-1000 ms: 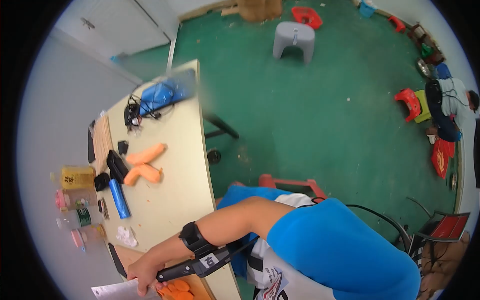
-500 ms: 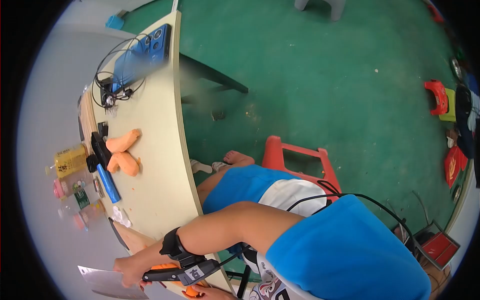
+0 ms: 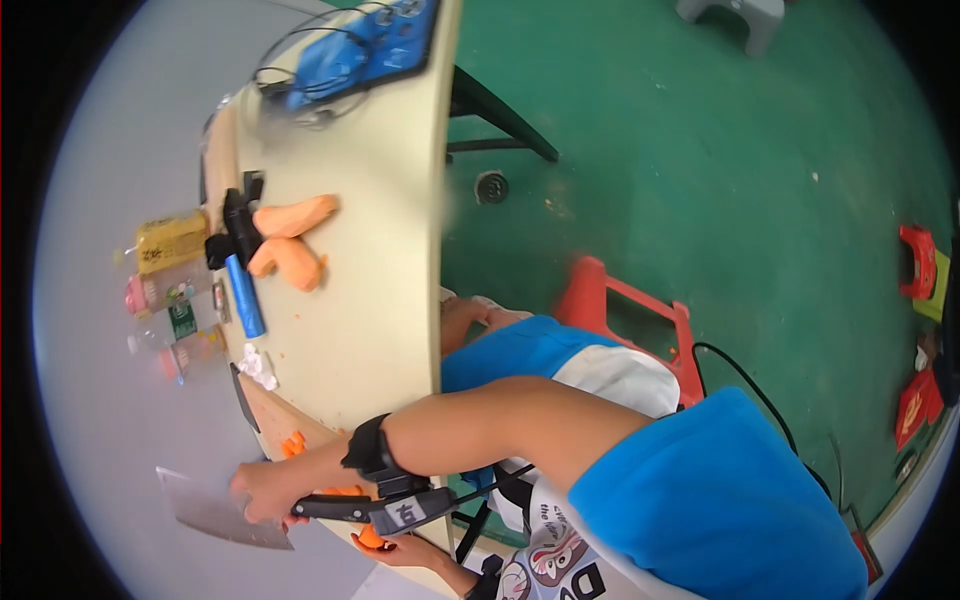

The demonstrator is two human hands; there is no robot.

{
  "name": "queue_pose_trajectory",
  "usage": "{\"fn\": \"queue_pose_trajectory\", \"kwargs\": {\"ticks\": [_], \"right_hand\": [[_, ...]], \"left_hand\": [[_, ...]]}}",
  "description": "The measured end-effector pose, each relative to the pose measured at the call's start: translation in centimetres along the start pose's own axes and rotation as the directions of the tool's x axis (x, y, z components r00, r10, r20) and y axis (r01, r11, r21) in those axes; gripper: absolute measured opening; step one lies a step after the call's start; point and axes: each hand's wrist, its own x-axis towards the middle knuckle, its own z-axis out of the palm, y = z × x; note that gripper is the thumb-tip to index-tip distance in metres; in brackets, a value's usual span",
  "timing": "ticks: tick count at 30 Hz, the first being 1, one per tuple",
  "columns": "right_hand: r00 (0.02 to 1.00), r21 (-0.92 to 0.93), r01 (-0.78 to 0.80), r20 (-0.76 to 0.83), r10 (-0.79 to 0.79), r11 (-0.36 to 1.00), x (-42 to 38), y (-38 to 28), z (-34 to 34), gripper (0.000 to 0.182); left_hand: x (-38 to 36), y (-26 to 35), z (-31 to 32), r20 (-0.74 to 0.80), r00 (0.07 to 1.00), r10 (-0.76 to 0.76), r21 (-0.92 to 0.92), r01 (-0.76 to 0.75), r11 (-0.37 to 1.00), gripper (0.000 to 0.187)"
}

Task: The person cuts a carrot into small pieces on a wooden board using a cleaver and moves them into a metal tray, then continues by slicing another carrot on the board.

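My right hand [image 3: 268, 490] is closed round the handle of a cleaver [image 3: 210, 508], whose broad blade sticks out past the fist. A black strap and a bracket circle that wrist. Lower down, my left hand [image 3: 412, 552] has its fingers curled against an orange carrot piece [image 3: 370, 537], partly hidden by the bracket. Cut carrot pieces [image 3: 293, 444] lie on a wooden cutting board [image 3: 275, 408] beside my right forearm, which covers part of the board. Two peeled orange roots [image 3: 292, 218] [image 3: 290, 263] rest farther along the table.
On the pale table [image 3: 380, 300] are a blue roll [image 3: 243, 295], crumpled white tissue [image 3: 257, 366], black items [image 3: 240, 225] and a blue phone-like box [image 3: 375, 50] with cables. Several bottles [image 3: 172, 242] line the wall side. A red stool [image 3: 640, 320] stands on the green floor.
The view has swung, so the table sits farther right and higher in the picture. More of my left hand and of the cut carrot shows. My right hand still grips the cleaver.
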Motion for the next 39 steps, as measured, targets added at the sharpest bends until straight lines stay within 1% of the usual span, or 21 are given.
{"fn": "queue_pose_trajectory", "kwargs": {"ticks": [2,4,6,8,9,10,11,13,14,16,18,20,23,25,26,27,28,29,30,33,39], "right_hand": [[0.999,-0.037,-0.040,0.024,0.040,0.999,0.0,0.3,-0.4,0.057],[0.999,-0.048,-0.048,-0.009,0.048,0.998,0.6,0.7,-0.7,0.057],[0.993,-0.128,-0.114,-0.030,0.111,0.985,-0.3,-0.3,-0.7,0.050],[0.993,-0.089,-0.120,-0.012,0.120,0.989,-0.1,0.1,-0.7,0.039],[0.991,-0.098,-0.133,-0.028,0.131,0.986,-0.2,-0.2,-0.4,0.035],[0.988,-0.102,-0.149,-0.044,0.145,0.984,-0.7,-0.7,-0.6,0.031],[0.970,-0.092,-0.242,-0.059,0.237,0.966,-0.9,-1.4,-0.6,0.030],[0.949,-0.125,-0.293,-0.155,0.273,0.948,-0.8,-1.0,-0.9,0.031],[0.928,-0.127,-0.344,-0.198,0.316,0.930,-1.0,-2.1,-0.6,0.033],[0.928,-0.201,-0.338,-0.234,0.290,0.919,-1.1,-3.1,-0.2,0.036],[0.916,-0.071,-0.312,-0.287,0.280,0.948,-1.1,-3.1,-0.1,0.032],[0.938,-0.146,-0.261,-0.270,0.216,0.954,-1.0,-3.2,-0.8,0.035],[0.930,-0.291,-0.310,-0.288,0.227,0.905,-1.3,-4.6,0.0,0.032],[0.919,-0.596,-0.389,-0.192,0.345,0.702,-1.4,-5.6,-0.1,0.027],[0.913,-0.604,-0.398,-0.190,0.361,0.691,-1.4,-6.0,0.2,0.027],[0.881,-0.742,-0.389,-0.128,0.455,0.546,-1.4,-6.5,0.7,0.026],[0.830,-0.855,-0.342,-0.080,0.552,0.390,-1.5,-6.6,1.0,0.026],[0.850,-0.927,-0.141,0.066,0.523,0.347,-1.5,-6.4,1.2,0.023],[0.844,-0.929,-0.142,0.066,0.531,0.341,-1.4,-6.2,1.3,0.023],[0.674,-0.998,-0.044,0.009,0.738,0.053,-1.1,-6.1,1.9,0.019],[0.671,-0.995,-0.055,0.025,0.741,0.083,0.8,-5.2,-0.9,0.022]], "left_hand": [[-0.2,0.8,0.0,-0.031,0.998,-0.062,0.002,0.062,0.998,0.044],[-0.5,1.4,0.1,0.044,0.992,-0.121,-0.149,0.127,0.981,0.046],[-0.6,1.1,0.3,-0.038,0.993,-0.109,-0.123,0.104,0.987,0.048],[-0.7,1.6,0.3,0.013,0.995,-0.100,-0.259,0.100,0.961,0.049],[-0.7,2.6,-0.1,0.098,0.973,-0.210,-0.342,0.232,0.911,0.054],[-0.6,3.0,-0.1,0.115,0.965,-0.234,-0.367,0.260,0.893,0.054],[-0.7,1.9,0.1,0.079,0.989,-0.124,-0.226,0.139,0.964,0.049],[-0.5,2.6,0.1,0.135,0.947,-0.291,-0.338,0.321,0.885,0.052],[-0.7,2.3,0.4,0.053,0.976,-0.212,-0.292,0.218,0.931,0.053],[-0.6,2.2,-0.1,0.018,0.987,-0.157,-0.176,0.158,0.972,0.052],[-0.7,2.0,-0.1,0.008,0.963,-0.269,-0.222,0.264,0.939,0.051],[-0.5,2.4,-0.2,-0.015,0.949,-0.315,-0.359,0.288,0.888,0.050],[-0.5,2.3,-0.5,0.007,0.904,-0.426,-0.509,0.371,0.777,0.050],[-0.4,2.0,-0.3,0.013,0.877,-0.480,-0.620,0.384,0.684,0.050],[-0.4,1.9,-0.4,-0.020,0.871,-0.490,-0.674,0.350,0.650,0.051],[-0.5,1.9,-0.6,-0.052,0.863,-0.502,-0.722,0.315,0.616,0.053],[-0.8,1.9,-0.8,-0.052,0.854,-0.518,-0.723,0.326,0.609,0.053],[-0.8,1.8,-0.8,-0.120,0.849,-0.515,-0.713,0.288,0.640,0.049],[-0.8,1.8,-0.8,-0.186,0.843,-0.505,-0.699,0.248,0.671,0.046],[-1.1,1.3,-0.9,-0.256,0.795,-0.551,-0.665,0.269,0.697,0.045],[-1.4,1.2,-0.7,-0.297,0.733,-0.611,-0.696,0.272,0.665,0.048]]}}
